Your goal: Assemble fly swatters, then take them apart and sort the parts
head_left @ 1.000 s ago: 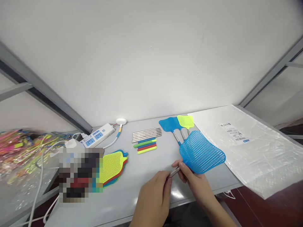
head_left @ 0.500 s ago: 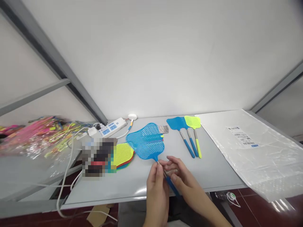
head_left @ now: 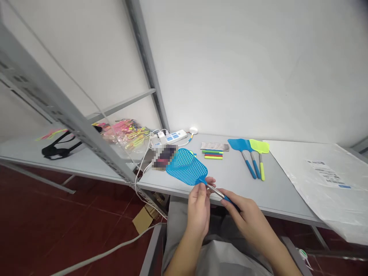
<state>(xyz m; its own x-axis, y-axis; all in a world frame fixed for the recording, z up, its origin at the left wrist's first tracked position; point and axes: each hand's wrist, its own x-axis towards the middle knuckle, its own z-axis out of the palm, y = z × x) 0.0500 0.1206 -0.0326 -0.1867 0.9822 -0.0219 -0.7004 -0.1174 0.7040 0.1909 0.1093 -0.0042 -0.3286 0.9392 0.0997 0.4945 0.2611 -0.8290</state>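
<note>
A blue fly swatter (head_left: 188, 168) with a perforated head is held over the table's front edge, its head pointing to the left. My left hand (head_left: 199, 207) is closed around the neck where head and metal rod meet. My right hand (head_left: 244, 211) is wrapped round the blue grip at the other end. Bare metal rod shows between the two hands. Farther right lie two blue fly swatters (head_left: 249, 161) and a yellow-green fly swatter (head_left: 261, 153), side by side. Metal rods (head_left: 214, 146) and coloured handle grips (head_left: 213, 156) lie in stacks at the back.
A white power strip (head_left: 175, 136) with cables stands at the back left, near a blurred-out patch. Plastic-wrapped colourful items (head_left: 129, 134) and a black strap (head_left: 60, 149) lie on the neighbouring table. A white plastic bag (head_left: 310, 184) covers the table's right side, overhanging its front edge.
The swatter has swung from the right side to the left. My right hand has moved from beside its head onto the blue grip, and my left hand now holds the neck. The view has turned left.
</note>
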